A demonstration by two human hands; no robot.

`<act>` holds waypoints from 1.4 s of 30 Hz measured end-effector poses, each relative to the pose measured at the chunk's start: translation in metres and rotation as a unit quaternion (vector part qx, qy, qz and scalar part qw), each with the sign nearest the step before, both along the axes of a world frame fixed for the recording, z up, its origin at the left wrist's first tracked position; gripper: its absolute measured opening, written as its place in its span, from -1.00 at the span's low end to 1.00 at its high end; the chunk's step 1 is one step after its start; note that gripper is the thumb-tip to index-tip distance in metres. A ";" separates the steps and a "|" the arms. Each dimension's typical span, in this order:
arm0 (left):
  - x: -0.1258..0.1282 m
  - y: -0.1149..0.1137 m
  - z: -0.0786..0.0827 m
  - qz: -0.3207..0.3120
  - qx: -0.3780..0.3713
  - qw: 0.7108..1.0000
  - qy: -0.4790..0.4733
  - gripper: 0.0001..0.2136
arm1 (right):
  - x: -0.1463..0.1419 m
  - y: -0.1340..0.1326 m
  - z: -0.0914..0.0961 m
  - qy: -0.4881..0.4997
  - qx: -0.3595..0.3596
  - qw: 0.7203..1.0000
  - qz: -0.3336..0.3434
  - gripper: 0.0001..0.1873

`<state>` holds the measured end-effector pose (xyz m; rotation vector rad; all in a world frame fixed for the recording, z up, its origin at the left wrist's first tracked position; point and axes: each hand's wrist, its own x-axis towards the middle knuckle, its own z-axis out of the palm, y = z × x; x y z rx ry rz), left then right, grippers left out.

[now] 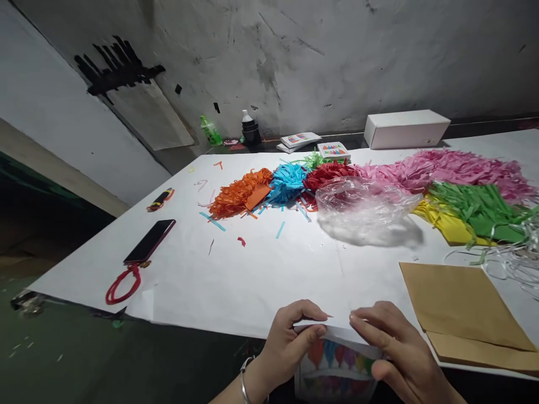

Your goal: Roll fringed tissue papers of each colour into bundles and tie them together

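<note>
At the near edge of the table, my left hand [290, 342] and my right hand [396, 353] both pinch a white printed card [337, 359] with coloured balloon-like shapes on its lower face. The left thumb and fingers close on its top left edge. The right hand's fingers press its top right edge, with the thumb underneath. The card's top edge is bent over toward the table. A metal bangle sits on my left wrist.
White paper covers the table [252, 269]. Fringed paper piles lie across the back: orange [238, 193], blue [288, 182], red [328, 174], pink [446, 168], green [480, 207], yellow. A clear plastic bag [366, 207], brown envelopes [463, 308], a phone [149, 241] and a white box [406, 128] also sit there.
</note>
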<state>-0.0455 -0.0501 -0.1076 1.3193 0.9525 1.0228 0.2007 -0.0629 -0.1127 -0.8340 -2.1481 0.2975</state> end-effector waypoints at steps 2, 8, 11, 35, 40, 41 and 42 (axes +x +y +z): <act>0.000 0.000 0.000 -0.003 -0.003 1.000 0.002 -0.79 | -0.003 0.003 0.006 0.019 -0.065 0.998 0.016 -0.60; 0.001 -0.001 0.003 -0.053 -0.036 0.998 0.007 -0.75 | -0.009 0.004 0.033 -0.067 0.015 0.998 -0.002 -0.62; 0.007 -0.004 0.006 -0.078 -0.038 0.996 0.012 -0.55 | -0.016 0.003 0.050 -0.134 -0.010 0.991 0.020 -0.67; 0.014 -0.009 0.019 0.086 0.025 0.996 -0.015 -0.52 | 0.008 0.014 0.066 -0.139 -0.154 0.976 0.071 -0.61; 0.003 -0.001 0.092 0.071 0.122 0.990 -0.007 -0.77 | 0.020 0.009 0.102 -0.074 -0.122 0.988 0.057 -0.55; 0.003 0.005 0.110 0.064 0.175 0.982 -0.004 -0.82 | 0.020 0.012 0.116 -0.075 -0.099 0.991 0.043 -0.55; 0.004 0.013 0.128 0.072 0.234 0.970 0.000 -0.85 | 0.020 0.016 0.131 -0.075 -0.075 0.994 0.013 -0.55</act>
